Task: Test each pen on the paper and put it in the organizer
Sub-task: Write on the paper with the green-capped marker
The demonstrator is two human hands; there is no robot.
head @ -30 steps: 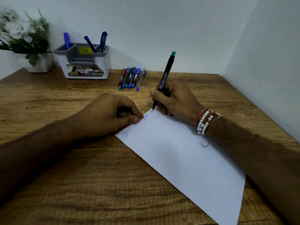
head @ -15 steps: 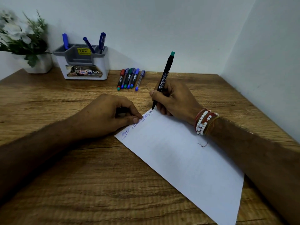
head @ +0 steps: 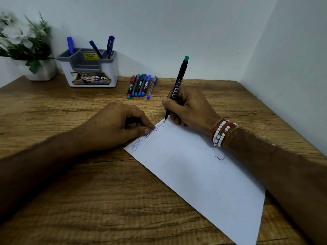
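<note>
Your left hand [head: 115,126], curled, pins the paper [head: 203,174] steady by 1 fingertip while your right hand [head: 189,107] pinches the green-capped marker [head: 177,87], tip on the sheet's far corner.

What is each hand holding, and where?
Right hand grips the black green-ended marker low on its barrel, near the tip. Left hand presses the paper's edge.

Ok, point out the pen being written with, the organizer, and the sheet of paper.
pen [head: 177,83], head view, on the black barrel above the fingers.
organizer [head: 113,75], head view, on its white right-hand wall.
paper [head: 203,175], head view, on a bare middle part.
</note>
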